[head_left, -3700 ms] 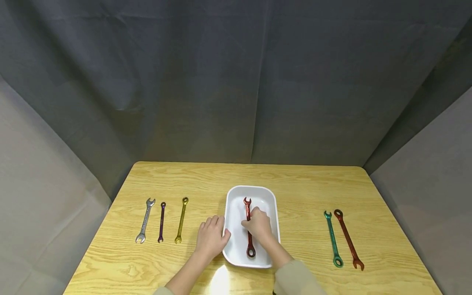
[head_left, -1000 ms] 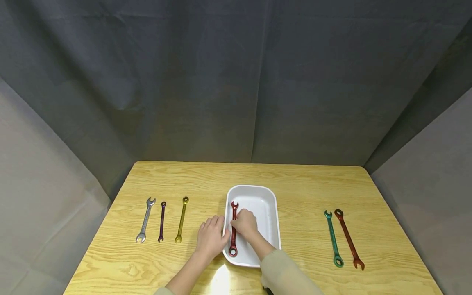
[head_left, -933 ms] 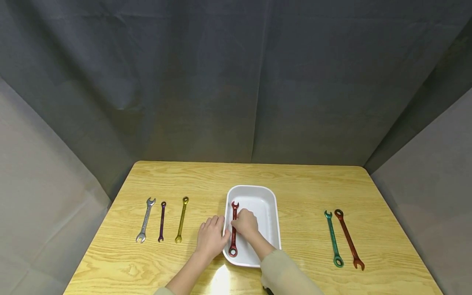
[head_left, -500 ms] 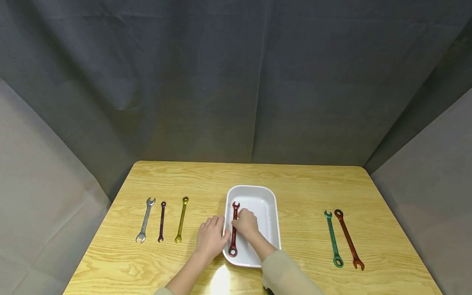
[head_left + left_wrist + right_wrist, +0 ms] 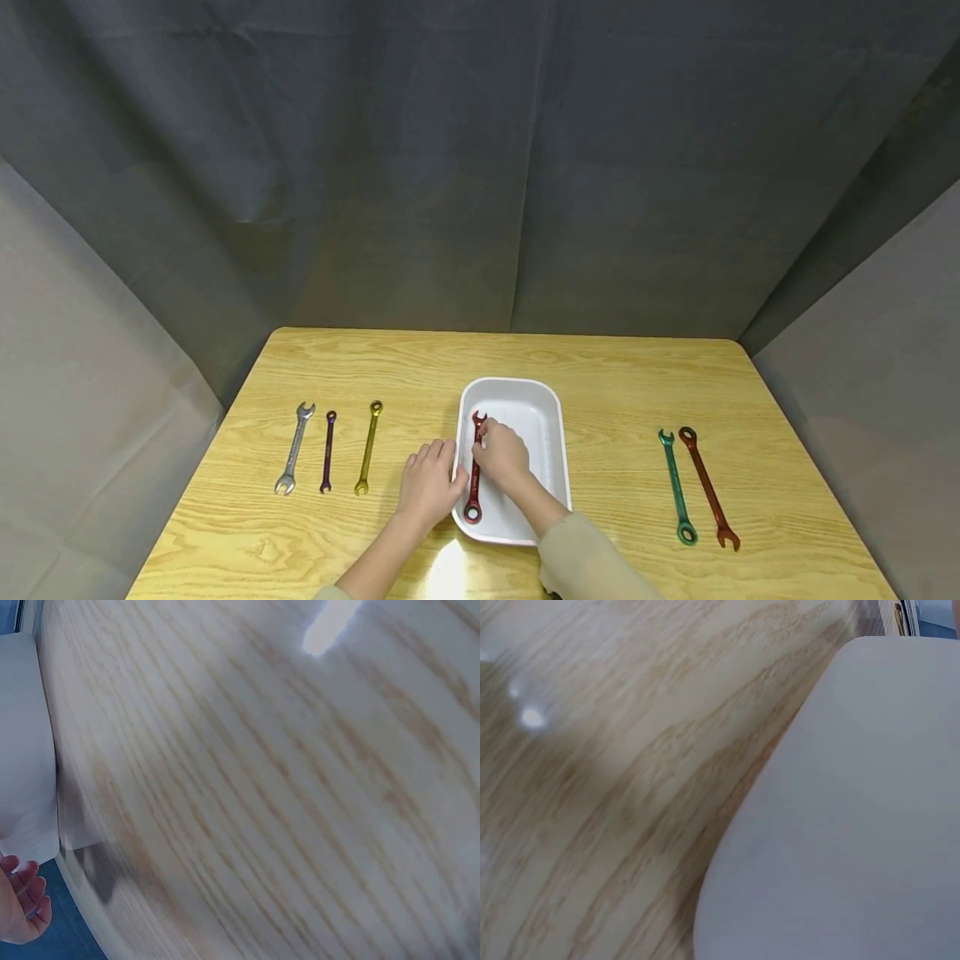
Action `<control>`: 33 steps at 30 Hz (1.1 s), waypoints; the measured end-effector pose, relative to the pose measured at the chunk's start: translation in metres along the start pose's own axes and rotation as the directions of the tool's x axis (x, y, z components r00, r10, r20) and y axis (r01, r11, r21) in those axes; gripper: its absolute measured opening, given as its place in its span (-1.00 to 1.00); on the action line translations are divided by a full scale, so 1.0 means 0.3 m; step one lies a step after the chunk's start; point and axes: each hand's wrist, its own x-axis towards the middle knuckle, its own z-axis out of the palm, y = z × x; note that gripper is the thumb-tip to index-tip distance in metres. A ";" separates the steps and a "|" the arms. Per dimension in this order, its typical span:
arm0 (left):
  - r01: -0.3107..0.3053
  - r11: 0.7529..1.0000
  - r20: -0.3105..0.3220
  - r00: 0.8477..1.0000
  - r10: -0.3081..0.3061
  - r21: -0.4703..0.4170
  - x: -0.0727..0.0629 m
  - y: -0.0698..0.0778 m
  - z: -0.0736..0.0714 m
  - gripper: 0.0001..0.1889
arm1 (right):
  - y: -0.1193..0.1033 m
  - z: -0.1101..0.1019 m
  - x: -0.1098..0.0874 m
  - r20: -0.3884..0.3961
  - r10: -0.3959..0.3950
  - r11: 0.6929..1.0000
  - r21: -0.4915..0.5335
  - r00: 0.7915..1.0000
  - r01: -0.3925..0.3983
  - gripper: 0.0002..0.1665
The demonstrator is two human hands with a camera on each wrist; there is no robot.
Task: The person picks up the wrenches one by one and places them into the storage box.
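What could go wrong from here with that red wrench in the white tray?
The red wrench lies close to the left wall of the white tray, so the right hand might knock it there. The left hand has its thumb at that rim, so a shifted wrench could bump it. If the left hand lets go, the tray might slide.

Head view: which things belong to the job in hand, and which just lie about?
Apparently in use:
red wrench, right hand at it
white tray, left hand at its rim

Lying untouched:
silver wrench
purple wrench
yellow wrench
green wrench
orange wrench
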 end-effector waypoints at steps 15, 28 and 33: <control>-0.002 1.000 0.004 1.000 0.002 -0.001 0.001 0.001 -0.002 -0.63 | 0.027 -0.018 -0.010 -0.237 -0.250 0.967 -0.117 0.939 0.227 -0.84; -0.005 1.000 -0.010 1.000 0.005 -0.021 0.002 -0.001 0.000 -0.64 | 0.057 -0.095 -0.018 -0.212 -0.263 0.957 -0.178 0.941 0.227 -0.80; 0.003 1.000 0.010 1.000 -0.003 -0.029 -0.001 0.000 -0.001 -0.63 | 0.079 -0.116 -0.028 -0.260 -0.297 0.950 -0.182 0.919 0.255 -0.80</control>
